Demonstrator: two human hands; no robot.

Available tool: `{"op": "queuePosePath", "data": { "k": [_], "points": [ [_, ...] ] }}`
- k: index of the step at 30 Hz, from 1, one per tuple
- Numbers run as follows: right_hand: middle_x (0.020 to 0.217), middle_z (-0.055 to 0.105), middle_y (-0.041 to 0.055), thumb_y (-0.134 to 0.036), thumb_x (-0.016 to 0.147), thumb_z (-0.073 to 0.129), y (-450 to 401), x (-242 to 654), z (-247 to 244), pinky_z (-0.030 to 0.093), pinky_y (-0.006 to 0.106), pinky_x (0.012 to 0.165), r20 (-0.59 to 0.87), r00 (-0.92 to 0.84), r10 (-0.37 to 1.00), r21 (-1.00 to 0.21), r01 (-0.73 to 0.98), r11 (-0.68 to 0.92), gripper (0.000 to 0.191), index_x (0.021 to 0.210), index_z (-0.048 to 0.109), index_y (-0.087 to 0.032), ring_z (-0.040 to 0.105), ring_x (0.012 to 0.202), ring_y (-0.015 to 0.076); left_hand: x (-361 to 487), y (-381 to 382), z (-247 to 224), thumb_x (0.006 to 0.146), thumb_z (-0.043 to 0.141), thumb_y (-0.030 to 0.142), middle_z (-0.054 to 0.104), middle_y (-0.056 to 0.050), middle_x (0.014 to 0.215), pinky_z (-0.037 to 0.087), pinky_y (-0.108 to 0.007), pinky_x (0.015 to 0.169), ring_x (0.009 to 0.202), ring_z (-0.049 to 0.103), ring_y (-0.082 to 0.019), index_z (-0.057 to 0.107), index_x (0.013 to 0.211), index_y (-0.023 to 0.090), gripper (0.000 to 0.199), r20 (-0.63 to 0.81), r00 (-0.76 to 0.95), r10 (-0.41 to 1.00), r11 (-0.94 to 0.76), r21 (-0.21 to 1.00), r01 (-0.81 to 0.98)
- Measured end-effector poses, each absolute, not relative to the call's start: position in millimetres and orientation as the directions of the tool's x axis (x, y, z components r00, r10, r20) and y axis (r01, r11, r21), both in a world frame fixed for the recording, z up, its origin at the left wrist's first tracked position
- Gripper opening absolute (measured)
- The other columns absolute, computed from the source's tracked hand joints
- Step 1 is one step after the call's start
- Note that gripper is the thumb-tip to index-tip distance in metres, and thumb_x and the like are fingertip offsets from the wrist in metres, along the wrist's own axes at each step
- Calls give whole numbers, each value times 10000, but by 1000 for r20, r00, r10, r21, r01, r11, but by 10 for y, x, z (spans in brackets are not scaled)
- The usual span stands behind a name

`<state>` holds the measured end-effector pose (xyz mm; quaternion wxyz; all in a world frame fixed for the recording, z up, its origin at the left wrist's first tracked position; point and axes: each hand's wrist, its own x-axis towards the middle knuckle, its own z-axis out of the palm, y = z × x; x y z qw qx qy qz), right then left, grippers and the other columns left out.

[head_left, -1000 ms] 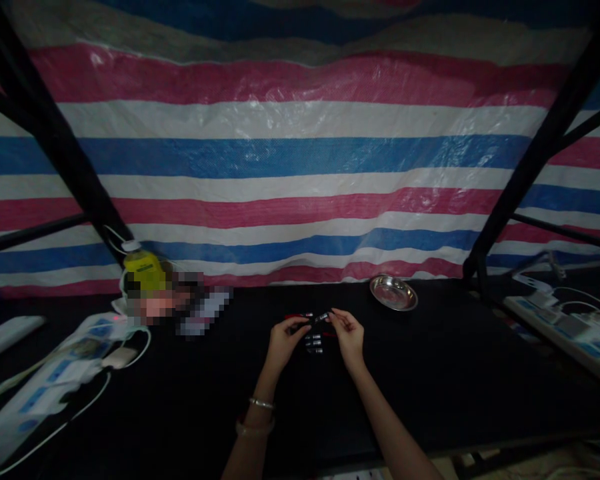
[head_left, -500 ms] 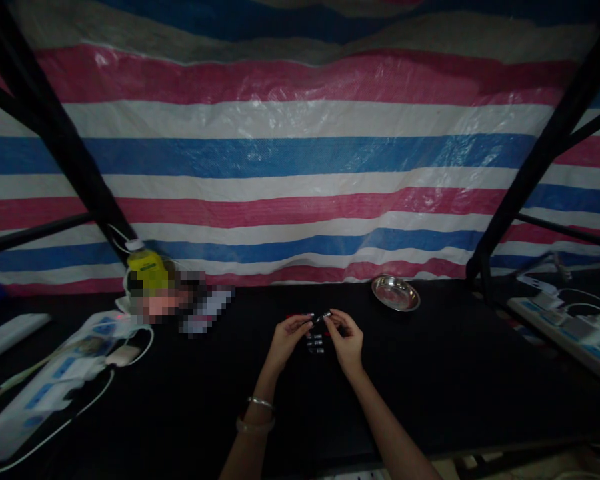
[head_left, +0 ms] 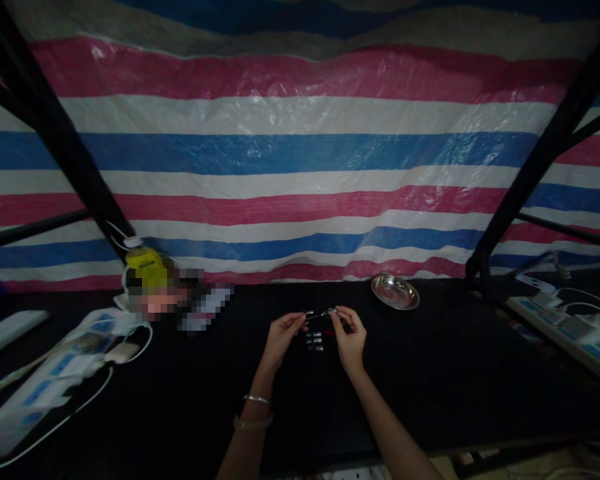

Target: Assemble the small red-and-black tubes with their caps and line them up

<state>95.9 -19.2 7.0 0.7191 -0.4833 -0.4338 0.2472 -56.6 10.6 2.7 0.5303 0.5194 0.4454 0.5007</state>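
Over the black table, my left hand is closed in a pinch. It grips a small dark piece with a silvery end, with a spot of red beside the fingertips. Opposite it, my right hand pinches a small silver-and-dark piece. A thin dark rod spans the gap between both sets of fingertips; its kind is too small to make out. Below the hands lie several short black cylinders with silvery bands, side by side. Something red shows on the table just left of my right fingers.
A shallow metal dish stands at the back right. To the left are a yellow bottle, a blurred-out packet and a power strip with cables. Another power strip lies at right. A striped sheet hangs behind.
My hands have drawn slightly apart, and the thin rod now shows stretched between their fingertips. The piece in my right hand has tilted nearer to level. The banded cylinders stay in place.
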Motion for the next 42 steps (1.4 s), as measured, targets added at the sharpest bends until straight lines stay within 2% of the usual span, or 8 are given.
{"op": "queuePosePath", "data": {
  "k": [5,10,15,21,25,30,34,42],
  "points": [
    [767,662,47,-395,711,652,-116,986,-20,443,270,640,356,451,818,-926,51,375,266,825,619,-157,617,722,172,-609,138,10,606,703,462,703,-74,740,446,-238,594,685,629,-159,681,931,122,471,19,12,1000,-18,992,-126],
    [790,644,46,-398,667,688,-47,1001,-126,471,314,735,353,382,854,-932,68,355,257,774,661,-166,606,764,178,-653,167,-12,600,697,481,703,-90,789,456,-240,593,729,647,-181,669,921,111,490,41,-127,991,-55,992,-110],
    [760,657,42,-408,684,675,-41,1027,-145,442,341,781,425,358,831,-901,252,352,215,745,701,-204,570,810,194,-688,206,-64,600,678,487,701,-70,779,488,-277,675,726,645,-179,674,852,126,440,114,-183,977,-125,991,-47],
    [808,666,37,-368,698,679,1,1082,-226,393,339,820,468,283,837,-827,474,302,142,751,721,-243,543,884,206,-739,230,-150,676,593,422,689,-42,743,479,-291,723,736,635,-184,663,771,155,292,159,-168,973,-121,969,216],
    [856,662,44,-355,707,673,26,1095,-279,376,341,810,440,263,859,-793,562,234,120,760,726,-261,530,915,217,-750,209,-143,771,518,342,683,-22,788,445,-314,776,799,624,-188,659,817,200,205,102,-154,983,-17,879,476],
    [904,649,53,-312,696,685,14,1085,-280,362,354,812,404,219,888,-739,651,175,77,748,732,-279,506,957,238,-719,161,-59,809,500,309,631,-65,990,397,-407,796,980,543,-280,669,864,248,187,40,-248,968,173,605,777],
    [923,642,54,-283,707,670,-8,1075,-247,353,369,828,377,211,902,-719,681,141,66,728,732,-285,500,979,245,-681,122,5,818,481,283,584,-83,1034,391,-404,781,999,511,-298,657,861,254,183,4,-265,964,223,527,820],
    [957,637,63,-342,714,652,-2,1151,-261,386,375,844,370,200,907,-764,621,175,182,864,716,-260,537,960,234,-675,102,47,835,456,320,556,-84,1037,372,-396,819,1021,493,-287,647,900,264,209,-21,-242,970,214,540,814]
  ]
}}
